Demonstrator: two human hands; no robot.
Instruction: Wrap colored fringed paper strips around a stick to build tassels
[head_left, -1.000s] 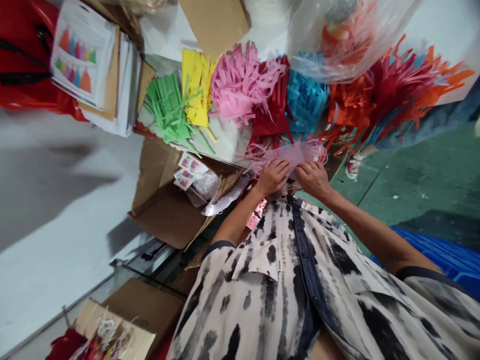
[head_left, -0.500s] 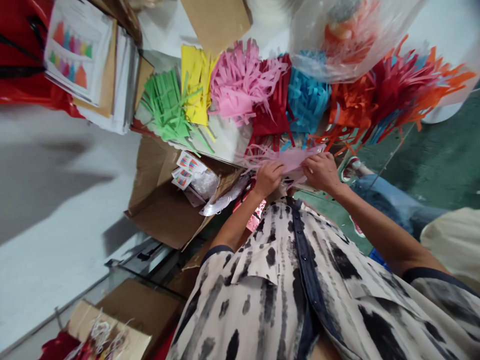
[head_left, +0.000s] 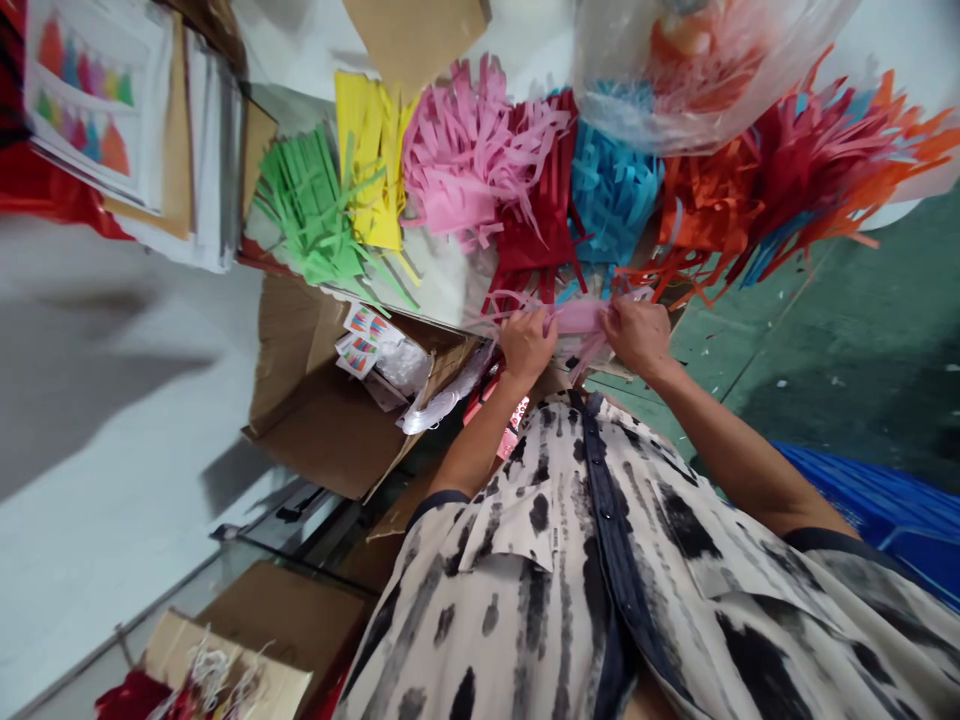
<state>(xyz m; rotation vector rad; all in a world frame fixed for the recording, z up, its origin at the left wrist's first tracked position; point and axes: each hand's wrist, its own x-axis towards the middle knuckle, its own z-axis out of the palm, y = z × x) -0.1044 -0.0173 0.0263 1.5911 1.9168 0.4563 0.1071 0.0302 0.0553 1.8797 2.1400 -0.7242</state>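
A light pink fringed sheet (head_left: 579, 316) stretches between my two hands at the table's near edge, its cut strips trailing off to the left and downward. My left hand (head_left: 529, 345) is closed on its left part. On the other end, the fingers of my right hand (head_left: 637, 330) are closed too. Just beyond lie piles of fringed strips: dark red (head_left: 536, 230), pink (head_left: 472, 160), blue (head_left: 611, 195) and orange (head_left: 705, 205). Farther left are the yellow pile (head_left: 375, 165) and the green pile (head_left: 311, 210).
Left of my arm an open cardboard box (head_left: 315, 430) holds printed cards (head_left: 361, 340) and clear plastic. Stacked packs (head_left: 97, 100) with tassel pictures stand at upper left. A clear plastic bag (head_left: 675, 80) lies over the back piles. A blue crate (head_left: 885, 510) is at right.
The pink sheet looks more gathered and pulled straight between my hands. The person in jeans at the right has gone out of view, and the blue crate shows there.
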